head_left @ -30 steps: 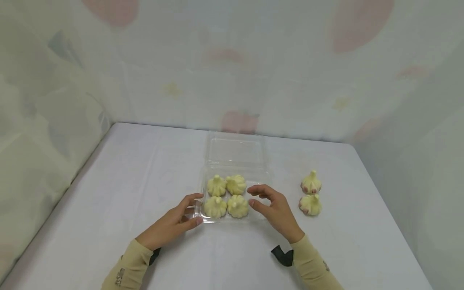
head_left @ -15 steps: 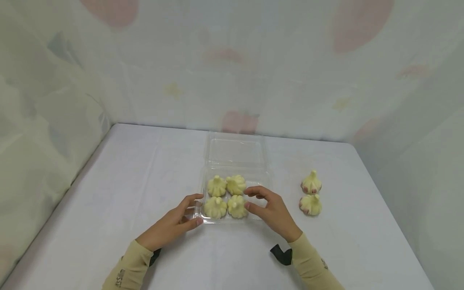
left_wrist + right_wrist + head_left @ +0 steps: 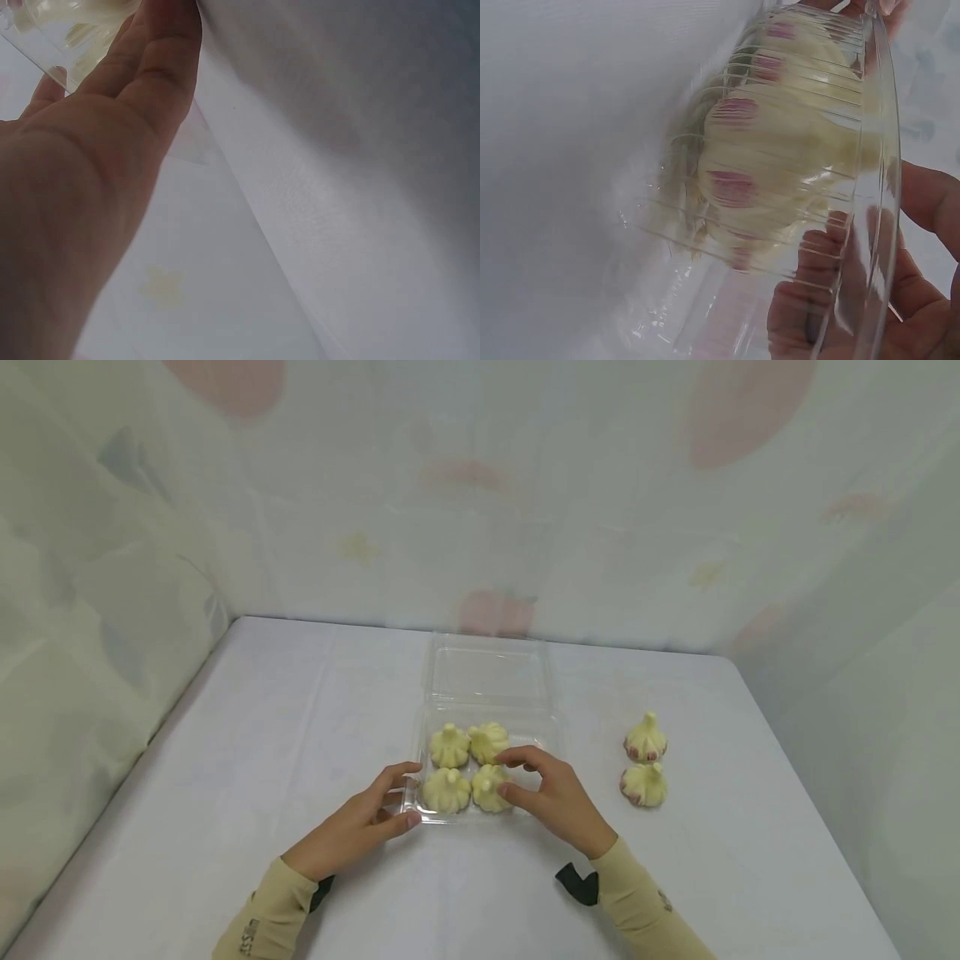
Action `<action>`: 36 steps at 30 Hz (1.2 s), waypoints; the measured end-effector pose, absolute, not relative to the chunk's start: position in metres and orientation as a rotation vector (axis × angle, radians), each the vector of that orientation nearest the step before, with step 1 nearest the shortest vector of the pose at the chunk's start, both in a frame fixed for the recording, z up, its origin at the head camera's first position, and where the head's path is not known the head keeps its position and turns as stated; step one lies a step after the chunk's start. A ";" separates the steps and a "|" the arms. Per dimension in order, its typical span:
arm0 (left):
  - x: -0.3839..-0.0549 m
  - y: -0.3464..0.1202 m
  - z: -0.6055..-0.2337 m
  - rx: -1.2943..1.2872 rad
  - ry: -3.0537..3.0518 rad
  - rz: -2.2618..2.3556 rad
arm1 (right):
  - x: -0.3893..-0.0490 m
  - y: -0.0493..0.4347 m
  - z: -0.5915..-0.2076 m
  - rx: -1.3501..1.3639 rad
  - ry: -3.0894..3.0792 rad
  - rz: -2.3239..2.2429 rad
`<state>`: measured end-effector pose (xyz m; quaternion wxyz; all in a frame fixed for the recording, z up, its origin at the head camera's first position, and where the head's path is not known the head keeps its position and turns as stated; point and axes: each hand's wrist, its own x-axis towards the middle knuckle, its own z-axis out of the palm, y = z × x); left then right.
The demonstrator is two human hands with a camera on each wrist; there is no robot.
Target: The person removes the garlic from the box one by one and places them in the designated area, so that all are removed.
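A clear plastic clamshell box (image 3: 536, 727) lies on the table in the head view, its lid (image 3: 489, 672) folded back. Several pale garlic bulbs (image 3: 447, 790) sit in two rows in its left part. My left hand (image 3: 358, 827) rests at the box's left edge, thumb at the front corner, fingers loosely bent. Over the box's right side, my right hand (image 3: 558, 797) has its thumb and index finger apart, beside the front right garlic bulb (image 3: 489, 787). In the right wrist view, fingers (image 3: 817, 255) show through the ribbed wall beside purple-marked garlic (image 3: 769, 161); contact is unclear.
Two more garlic bulbs, a rear one (image 3: 645, 739) and a front one (image 3: 643, 785), stand on the white tablecloth (image 3: 720, 860) right of the box. Printed fabric walls (image 3: 600, 527) enclose the table at the back and sides.
My right hand has moved slightly left, bringing its thumb and index finger closer to the front right bulb. The left hand, box and loose bulbs have stayed in place.
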<state>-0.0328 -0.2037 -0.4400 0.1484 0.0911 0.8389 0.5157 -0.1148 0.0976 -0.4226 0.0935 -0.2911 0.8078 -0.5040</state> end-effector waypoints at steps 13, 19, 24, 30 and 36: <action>-0.032 -0.203 -0.440 0.266 2.430 1.482 | -0.117 0.092 -0.423 -0.920 2.406 -1.347; -0.032 -0.204 -0.441 0.266 2.435 1.482 | -0.119 0.088 -0.425 -0.950 2.425 -1.272; -0.031 -0.204 -0.441 0.256 2.427 1.485 | -0.120 0.086 -0.427 -0.969 2.476 -1.195; -0.032 -0.205 -0.442 0.252 2.430 1.480 | -0.118 0.083 -0.427 -0.944 2.527 -1.145; -0.032 -0.204 -0.441 0.269 2.439 1.475 | -0.117 0.082 -0.425 -0.929 2.536 -1.129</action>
